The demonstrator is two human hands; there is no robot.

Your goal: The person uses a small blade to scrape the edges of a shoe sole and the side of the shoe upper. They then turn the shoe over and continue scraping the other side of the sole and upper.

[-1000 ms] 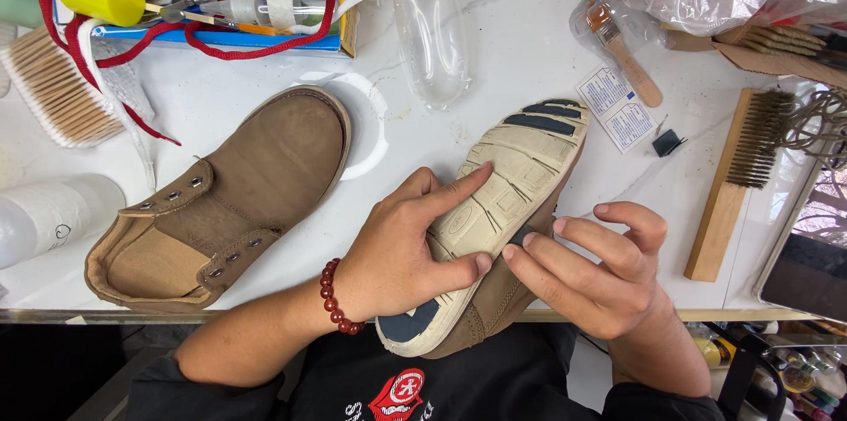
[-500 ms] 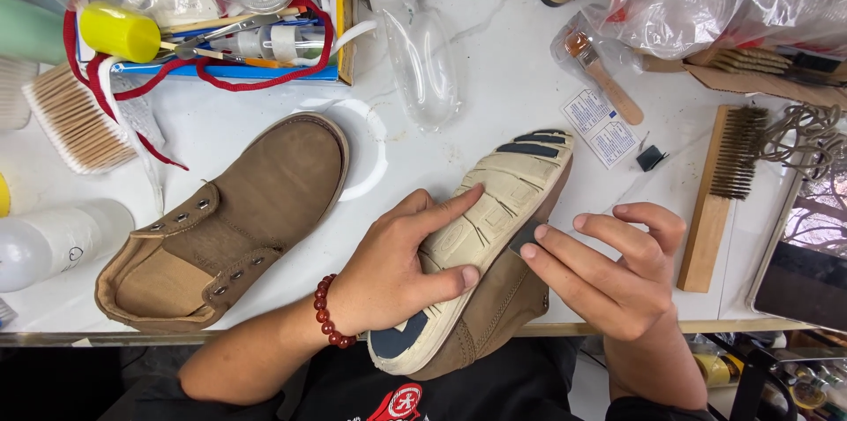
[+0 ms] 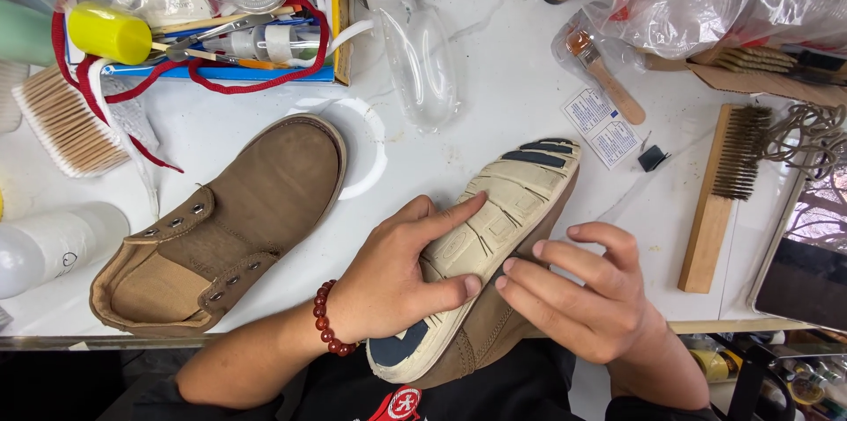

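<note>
Left hand point(image 3: 388, 284) lies spread on the upturned shoe point(image 3: 494, 236) at the table's point(image 3: 494, 77) near edge, right hand point(image 3: 587, 293) open with fingertips touching its side; unclamped, it could slide off.

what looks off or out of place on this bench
Both brown shoes are unlaced: the upright shoe shows bare eyelets, and the other shoe is turned sole-up under the left hand and right hand. A red lace trails loosely over the tool tray. Nothing looks spilled.
</note>
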